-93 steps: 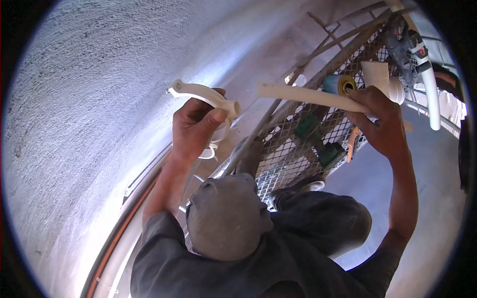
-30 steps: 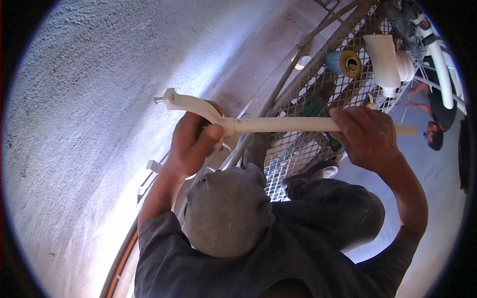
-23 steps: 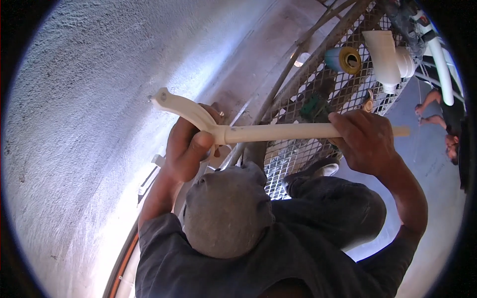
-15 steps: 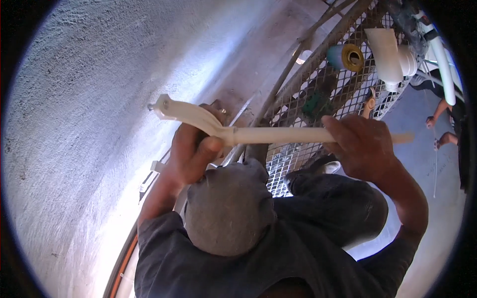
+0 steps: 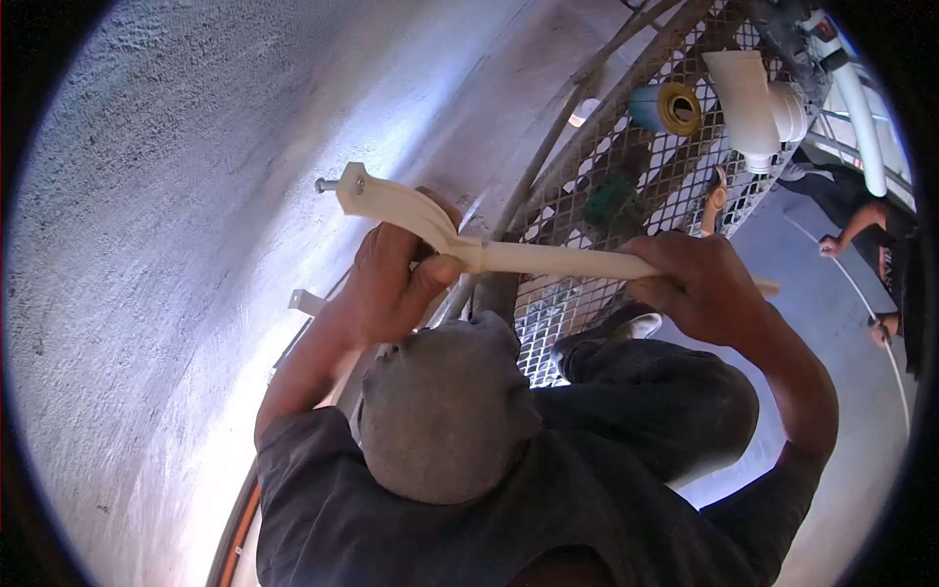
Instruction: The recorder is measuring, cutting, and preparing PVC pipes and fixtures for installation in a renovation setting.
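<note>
While your left hand (image 5: 396, 289) curls thumb and fingers round the curved cream clamp (image 5: 406, 207), your right hand (image 5: 699, 289), elbow bent outward, grips the cream pipe (image 5: 562, 260) (its left end meets the clamp's collar) above the mesh platform (image 5: 572, 313).

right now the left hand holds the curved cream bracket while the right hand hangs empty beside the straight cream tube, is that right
Not quite: the right hand isn't empty; the head view shows it closed around the straight cream tube. The left hand does hold the curved cream bracket.
</note>
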Available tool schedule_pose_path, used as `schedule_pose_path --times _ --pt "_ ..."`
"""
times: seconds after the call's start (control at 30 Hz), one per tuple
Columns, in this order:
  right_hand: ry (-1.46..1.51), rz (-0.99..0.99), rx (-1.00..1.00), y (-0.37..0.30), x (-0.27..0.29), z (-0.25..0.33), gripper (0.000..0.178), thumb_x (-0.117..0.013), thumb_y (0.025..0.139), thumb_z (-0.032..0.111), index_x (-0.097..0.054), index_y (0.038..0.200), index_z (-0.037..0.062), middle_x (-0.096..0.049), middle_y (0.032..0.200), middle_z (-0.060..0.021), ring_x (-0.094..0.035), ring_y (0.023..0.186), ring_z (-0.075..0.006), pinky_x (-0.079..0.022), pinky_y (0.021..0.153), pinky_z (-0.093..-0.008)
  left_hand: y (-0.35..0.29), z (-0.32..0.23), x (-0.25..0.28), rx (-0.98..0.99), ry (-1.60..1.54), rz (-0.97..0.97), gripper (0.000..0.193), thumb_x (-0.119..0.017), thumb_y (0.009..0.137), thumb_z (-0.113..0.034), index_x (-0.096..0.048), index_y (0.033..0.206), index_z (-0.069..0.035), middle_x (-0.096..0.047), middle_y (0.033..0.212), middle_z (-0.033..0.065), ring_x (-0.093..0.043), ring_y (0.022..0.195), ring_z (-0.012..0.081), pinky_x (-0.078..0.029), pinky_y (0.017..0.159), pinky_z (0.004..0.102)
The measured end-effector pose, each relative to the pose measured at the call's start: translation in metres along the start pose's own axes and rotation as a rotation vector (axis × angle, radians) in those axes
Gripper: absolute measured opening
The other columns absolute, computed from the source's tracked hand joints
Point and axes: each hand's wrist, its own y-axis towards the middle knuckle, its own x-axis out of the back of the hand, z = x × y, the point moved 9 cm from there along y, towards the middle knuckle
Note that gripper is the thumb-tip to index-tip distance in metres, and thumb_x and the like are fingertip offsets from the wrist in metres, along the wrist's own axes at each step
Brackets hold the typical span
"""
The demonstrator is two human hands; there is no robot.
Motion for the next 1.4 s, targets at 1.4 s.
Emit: schedule_pose_path --times 1.4 --pt "0.465 -0.297 -0.517 -0.168 -0.042 -0.239 0.023 -0.065 0.076 0.015 -0.061 0.093 -0.0006 -0.055 0.071 -0.0037 -0.053 0.063 -0.0122 -0.042 0.057 -0.0297 -0.027 0.144 -0.213 0.313 0.284 1.253 0.058 -0.058 0.089 -0.044 -0.057 0.121 0.004 -0.061 0.117 0.0223 -0.057 0.111 0.0342 -0.043 0.096 0.0397"
